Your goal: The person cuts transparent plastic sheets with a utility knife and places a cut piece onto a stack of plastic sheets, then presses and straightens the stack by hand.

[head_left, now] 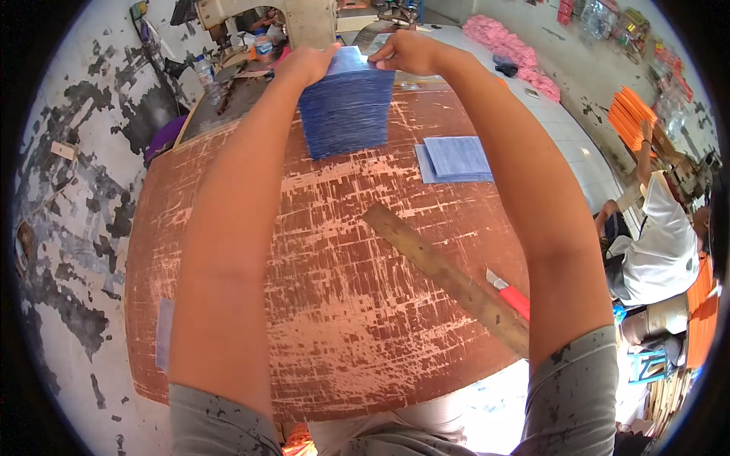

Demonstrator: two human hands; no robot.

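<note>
A tall stack of blue sheets (346,114) rises from the far part of the scratched brown tabletop (334,266). Both my arms stretch out to its top. My left hand (310,65) is closed at the left edge of the top blue sheet (347,61), its fingers partly hidden. At the right edge, my right hand (409,55) pinches the same sheet between thumb and fingers. Whether one sheet or more is held, I cannot tell. A lower pile of lighter blue sheets (456,158) lies right of the stack, partly behind my right forearm.
A metal ruler (449,277) lies diagonally beside a red-handled cutter knife (513,296). A sewing machine (312,19) stands beyond the stack. Pink bundles (509,49) lie at back right. A co-worker in white (661,243) handles orange sheets (633,118) at right.
</note>
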